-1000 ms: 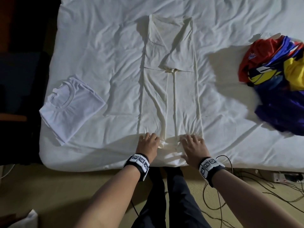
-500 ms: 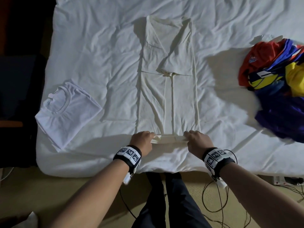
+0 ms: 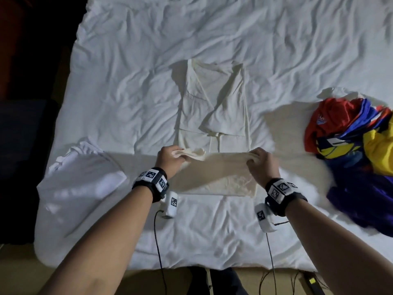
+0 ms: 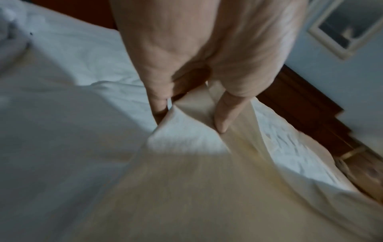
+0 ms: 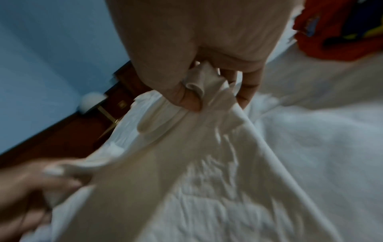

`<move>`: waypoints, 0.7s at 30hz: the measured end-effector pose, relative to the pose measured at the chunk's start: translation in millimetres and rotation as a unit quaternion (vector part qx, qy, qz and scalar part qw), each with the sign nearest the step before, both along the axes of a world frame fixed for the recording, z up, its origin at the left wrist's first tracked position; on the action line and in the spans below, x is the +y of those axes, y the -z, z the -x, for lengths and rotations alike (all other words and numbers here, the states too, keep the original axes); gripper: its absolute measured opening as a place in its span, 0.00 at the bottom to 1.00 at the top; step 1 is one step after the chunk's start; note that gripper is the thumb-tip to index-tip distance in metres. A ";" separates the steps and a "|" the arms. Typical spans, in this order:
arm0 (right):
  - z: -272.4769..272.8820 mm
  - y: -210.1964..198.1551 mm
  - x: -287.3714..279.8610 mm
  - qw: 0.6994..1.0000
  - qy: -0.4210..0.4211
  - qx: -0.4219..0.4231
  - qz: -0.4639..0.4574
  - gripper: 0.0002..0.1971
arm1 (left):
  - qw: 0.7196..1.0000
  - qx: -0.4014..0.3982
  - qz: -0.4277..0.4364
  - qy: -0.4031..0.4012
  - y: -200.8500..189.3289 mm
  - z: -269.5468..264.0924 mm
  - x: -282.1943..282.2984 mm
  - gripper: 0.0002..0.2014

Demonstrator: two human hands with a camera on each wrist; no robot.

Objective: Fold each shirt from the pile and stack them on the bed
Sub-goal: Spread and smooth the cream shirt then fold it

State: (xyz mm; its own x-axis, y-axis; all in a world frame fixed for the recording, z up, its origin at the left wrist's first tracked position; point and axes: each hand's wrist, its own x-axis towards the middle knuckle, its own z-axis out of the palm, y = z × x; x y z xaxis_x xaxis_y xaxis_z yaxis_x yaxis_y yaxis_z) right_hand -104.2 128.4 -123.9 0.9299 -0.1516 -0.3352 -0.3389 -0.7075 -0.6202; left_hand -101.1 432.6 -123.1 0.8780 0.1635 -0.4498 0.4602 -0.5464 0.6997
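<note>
1. Cream shirt point(image 3: 214, 116) lies lengthwise at the middle of the bed point(image 3: 127, 60), sides already folded in, collar end toward twelve o'clock and hem end toward six o'clock, where it is lifted off the sheet.
2. It looks light, thin and quite limp: the raised part sags between the two grips and creases readily, so I judge it will drape rather than hold any shape and will not slip much against the cotton sheet.
3. Best hold, in my judgement, is at the two hem corners, kept apart so the edge stays taut while it is carried toward the collar; a single middle grip would let the folded sides fall open.
4. Left hand point(image 3: 170, 159) grasps the hem corner at nine o'clock of the lifted edge, thumb and fingers point(image 4: 222, 114) pinching bunched cloth.
5. Right hand point(image 3: 262, 165) grasps the opposite corner at three o'clock, cloth gathered between thumb and fingers point(image 5: 186, 99).
6. Raised, puckered lettering or a print shows through the lifted cloth near the right hand, but it is too faint and blurred to read.
7. White folded shirt point(image 3: 85, 173) rests at nine o'clock near the bed's edge.
8. Pile of shirts point(image 3: 357, 150) in red, blue, yellow and purple sits at three o'clock; a small crest shows on the red one, unreadable.
9. Both wrists wear bands with square black-and-white markers.
</note>
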 end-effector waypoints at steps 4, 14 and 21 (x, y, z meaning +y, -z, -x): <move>-45.3 19.5 -6.9 0.993 0.091 -0.022 -0.070 0.07 | 0.993 -0.008 0.052 -0.104 19.3 -43.2 0.2 0.08; -79.9 83.6 -10.4 0.972 0.133 0.081 -0.178 0.15 | 0.981 0.021 0.092 -0.168 83.3 -79.9 5.4 0.13; -92.2 86.8 -11.2 0.900 0.259 -0.026 -0.348 0.05 | 0.954 -0.072 0.224 -0.187 69.5 -104.1 14.4 0.12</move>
State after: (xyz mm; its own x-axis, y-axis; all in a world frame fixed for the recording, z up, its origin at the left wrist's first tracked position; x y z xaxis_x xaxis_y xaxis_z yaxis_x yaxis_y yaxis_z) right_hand -12.0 117.2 -210.7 0.8118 -0.3396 -0.4750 -0.4694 0.1044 -0.8768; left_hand 3.0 446.9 -192.6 0.8538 0.2967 -0.4278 0.4467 0.0046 0.8947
